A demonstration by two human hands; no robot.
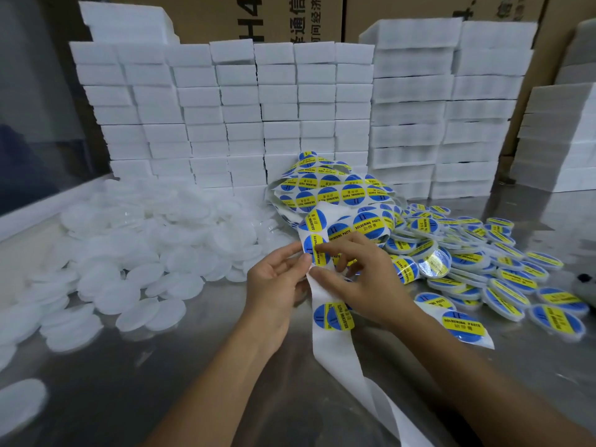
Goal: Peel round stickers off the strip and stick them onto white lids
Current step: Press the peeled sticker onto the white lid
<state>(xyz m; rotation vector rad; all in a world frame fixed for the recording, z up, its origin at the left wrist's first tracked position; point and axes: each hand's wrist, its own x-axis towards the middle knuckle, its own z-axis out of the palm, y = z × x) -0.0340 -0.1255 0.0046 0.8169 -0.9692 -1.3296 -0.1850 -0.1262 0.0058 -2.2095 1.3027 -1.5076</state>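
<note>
A white backing strip [335, 346] with round blue-and-yellow stickers runs from a loose coil [325, 188] at the back down over the front table edge. My left hand [274, 282] pinches the strip's left edge beside one sticker [314, 250]. My right hand [361, 272] pinches that sticker with thumb and fingertips at its right side. Another sticker [333, 312] sits on the strip just below my hands. A heap of plain white lids [145, 246] lies at the left. Stickered lids [483, 262] are piled at the right.
Stacks of white foam blocks [245, 117] form a wall at the back, with cardboard boxes [283, 17] behind them. The table [161, 382] is shiny metal. A dark small object [585, 279] shows at the right edge.
</note>
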